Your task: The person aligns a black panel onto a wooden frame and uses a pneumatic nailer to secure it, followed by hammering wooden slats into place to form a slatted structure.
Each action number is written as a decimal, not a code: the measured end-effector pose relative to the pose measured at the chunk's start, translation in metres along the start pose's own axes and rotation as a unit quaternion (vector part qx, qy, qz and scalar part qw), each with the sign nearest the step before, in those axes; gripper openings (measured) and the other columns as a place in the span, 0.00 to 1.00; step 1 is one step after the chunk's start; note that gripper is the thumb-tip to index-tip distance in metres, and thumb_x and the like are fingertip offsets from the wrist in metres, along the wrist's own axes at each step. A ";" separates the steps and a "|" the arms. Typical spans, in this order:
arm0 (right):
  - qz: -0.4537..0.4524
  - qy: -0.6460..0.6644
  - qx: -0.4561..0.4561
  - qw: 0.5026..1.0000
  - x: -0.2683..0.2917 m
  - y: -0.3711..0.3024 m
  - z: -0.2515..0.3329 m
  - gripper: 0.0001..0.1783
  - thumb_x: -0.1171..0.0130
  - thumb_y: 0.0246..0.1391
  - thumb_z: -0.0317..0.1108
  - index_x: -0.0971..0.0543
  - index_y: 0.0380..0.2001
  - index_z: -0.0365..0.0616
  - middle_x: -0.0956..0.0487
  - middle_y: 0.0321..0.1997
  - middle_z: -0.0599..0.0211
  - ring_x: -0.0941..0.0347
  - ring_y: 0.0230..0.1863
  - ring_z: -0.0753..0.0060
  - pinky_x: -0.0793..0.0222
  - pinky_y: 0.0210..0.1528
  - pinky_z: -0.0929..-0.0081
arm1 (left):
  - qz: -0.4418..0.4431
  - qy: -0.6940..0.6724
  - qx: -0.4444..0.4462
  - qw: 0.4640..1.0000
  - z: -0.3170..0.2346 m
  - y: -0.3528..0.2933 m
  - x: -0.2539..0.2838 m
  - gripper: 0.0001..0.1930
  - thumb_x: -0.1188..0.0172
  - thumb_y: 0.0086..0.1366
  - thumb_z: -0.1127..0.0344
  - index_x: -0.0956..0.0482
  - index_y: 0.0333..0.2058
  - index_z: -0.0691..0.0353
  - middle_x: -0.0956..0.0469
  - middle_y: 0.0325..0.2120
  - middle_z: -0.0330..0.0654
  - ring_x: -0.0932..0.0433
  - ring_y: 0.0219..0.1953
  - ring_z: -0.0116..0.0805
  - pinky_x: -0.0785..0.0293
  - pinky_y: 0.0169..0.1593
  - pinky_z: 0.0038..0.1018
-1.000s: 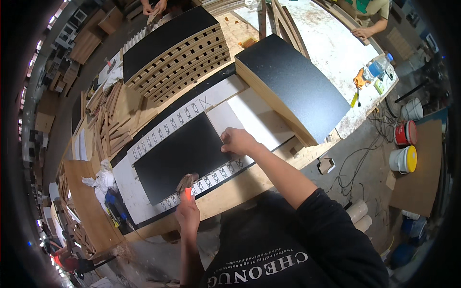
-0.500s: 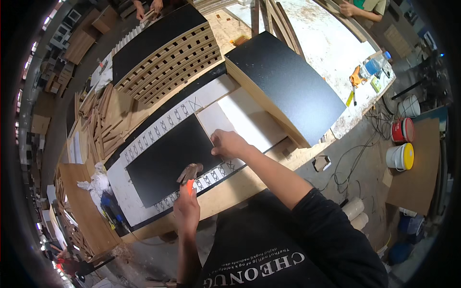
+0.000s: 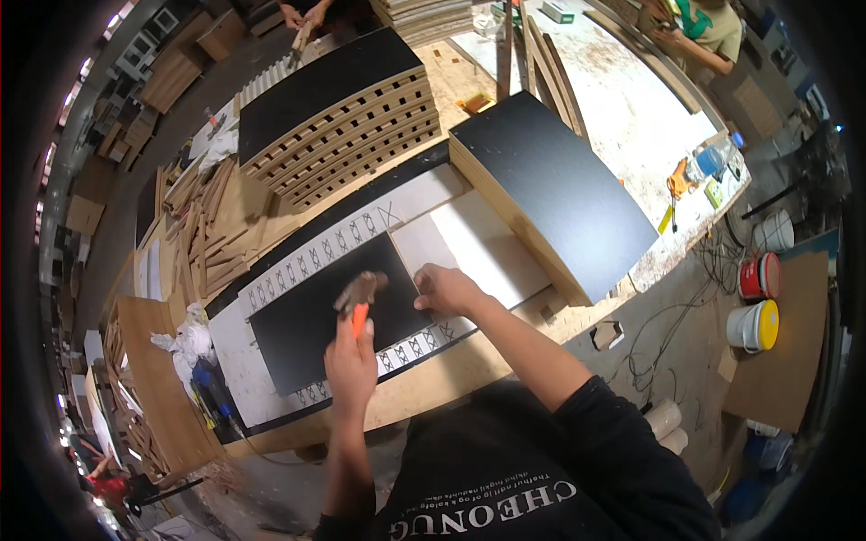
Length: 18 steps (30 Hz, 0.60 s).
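Observation:
My left hand (image 3: 350,368) is wrapped around the orange handle of a hammer (image 3: 361,290), its metal head blurred by motion above a black rectangular panel (image 3: 293,329). At that panel's right end, the fingers of my right hand (image 3: 449,292) are pinched together against the edge. Whatever lies between those fingertips is hidden. Beneath the panel is a white board (image 3: 236,361) with rows of hand-drawn crossed boxes along its far and near sides. To the right of my right hand lies a pale panel (image 3: 483,239).
A stack of black-topped panels (image 3: 559,189) stands at right, and another with slotted edges (image 3: 338,99) at far left. Loose wood strips (image 3: 203,225) lie at left. A plastic bottle (image 3: 708,162) sits at far right. Other people's hands (image 3: 307,16) work beyond; buckets (image 3: 753,325) stand on the floor.
My left hand has lifted the hammer away from the panel's near edge, over its black face. My right hand stays at the panel's right end. The whole view has shifted slightly.

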State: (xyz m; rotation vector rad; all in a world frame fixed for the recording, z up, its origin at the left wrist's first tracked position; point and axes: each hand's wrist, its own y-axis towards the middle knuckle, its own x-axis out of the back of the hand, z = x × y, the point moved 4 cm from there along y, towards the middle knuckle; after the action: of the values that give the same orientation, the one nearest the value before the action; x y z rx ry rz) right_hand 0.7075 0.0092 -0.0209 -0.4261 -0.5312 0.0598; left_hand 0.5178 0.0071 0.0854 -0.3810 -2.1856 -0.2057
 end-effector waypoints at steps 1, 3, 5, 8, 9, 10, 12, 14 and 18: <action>0.001 -0.005 0.005 1.000 0.000 0.000 0.001 0.23 0.32 0.39 0.39 0.27 0.39 0.46 0.21 0.38 0.60 0.25 0.43 0.56 0.32 0.45 0.65 | -0.007 -0.002 0.001 1.000 -0.002 0.015 0.001 0.17 0.52 0.65 0.62 0.34 0.51 0.60 0.24 0.26 0.55 0.25 0.30 0.59 0.31 0.34 0.48; 0.003 0.012 -0.012 1.000 -0.001 0.001 -0.005 0.22 0.32 0.39 0.40 0.27 0.39 0.46 0.21 0.38 0.61 0.25 0.43 0.56 0.32 0.45 0.65 | -0.033 0.036 0.013 0.999 0.001 0.045 -0.003 0.16 0.52 0.65 0.61 0.33 0.49 0.60 0.23 0.27 0.56 0.25 0.32 0.59 0.30 0.35 0.48; 0.013 0.002 0.007 1.000 -0.006 0.001 0.006 0.22 0.32 0.39 0.40 0.27 0.39 0.47 0.21 0.38 0.60 0.26 0.43 0.55 0.31 0.45 0.64 | 0.002 0.096 0.059 0.994 0.031 0.072 -0.020 0.15 0.52 0.65 0.60 0.33 0.48 0.58 0.23 0.27 0.57 0.25 0.32 0.60 0.30 0.36 0.49; 0.006 -0.030 0.019 0.999 -0.008 0.001 0.016 0.23 0.32 0.40 0.41 0.27 0.39 0.47 0.21 0.38 0.59 0.26 0.43 0.54 0.31 0.45 0.63 | 0.043 0.134 0.099 0.985 0.049 0.075 -0.012 0.14 0.52 0.64 0.59 0.32 0.46 0.56 0.23 0.28 0.59 0.25 0.34 0.61 0.30 0.38 0.50; -0.013 -0.018 0.027 0.999 -0.007 0.000 0.013 0.23 0.32 0.40 0.42 0.27 0.40 0.47 0.21 0.38 0.59 0.26 0.43 0.53 0.31 0.45 0.63 | 0.043 0.117 0.091 0.988 0.052 0.073 -0.004 0.13 0.52 0.64 0.58 0.32 0.45 0.55 0.23 0.28 0.60 0.25 0.35 0.62 0.30 0.38 0.51; -0.026 -0.006 0.041 0.999 -0.009 0.000 0.010 0.24 0.32 0.40 0.42 0.27 0.40 0.47 0.21 0.38 0.58 0.26 0.43 0.53 0.31 0.45 0.63 | 0.046 0.100 0.092 0.990 0.059 0.064 0.000 0.14 0.51 0.63 0.58 0.32 0.46 0.54 0.24 0.29 0.61 0.25 0.35 0.63 0.31 0.39 0.52; -0.014 0.020 -0.009 1.000 -0.005 0.001 -0.007 0.25 0.31 0.39 0.44 0.27 0.41 0.47 0.21 0.39 0.58 0.25 0.44 0.56 0.31 0.45 0.66 | -0.015 0.066 0.094 0.993 0.077 0.038 0.017 0.15 0.50 0.63 0.57 0.32 0.48 0.53 0.23 0.29 0.58 0.26 0.35 0.62 0.31 0.38 0.52; -0.039 -0.019 0.015 0.999 0.003 -0.006 0.004 0.24 0.30 0.39 0.41 0.26 0.40 0.46 0.21 0.37 0.60 0.25 0.42 0.59 0.31 0.45 0.67 | -0.080 0.039 0.113 0.990 0.095 0.011 0.048 0.17 0.50 0.64 0.57 0.32 0.48 0.56 0.24 0.32 0.57 0.26 0.36 0.62 0.31 0.38 0.49; -0.019 -0.018 -0.009 1.000 0.002 -0.006 0.023 0.21 0.31 0.40 0.35 0.27 0.38 0.44 0.22 0.31 0.63 0.25 0.36 0.68 0.30 0.41 0.73 | -0.171 0.077 0.231 0.955 0.168 -0.026 0.096 0.17 0.50 0.64 0.60 0.32 0.49 0.60 0.24 0.32 0.59 0.27 0.36 0.62 0.31 0.38 0.48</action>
State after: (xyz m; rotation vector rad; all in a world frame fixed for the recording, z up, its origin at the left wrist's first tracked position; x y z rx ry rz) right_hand 0.6974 0.0130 0.0008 -0.4322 -0.5758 0.0256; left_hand 0.3288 0.0490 0.0616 0.2708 -2.0520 0.0900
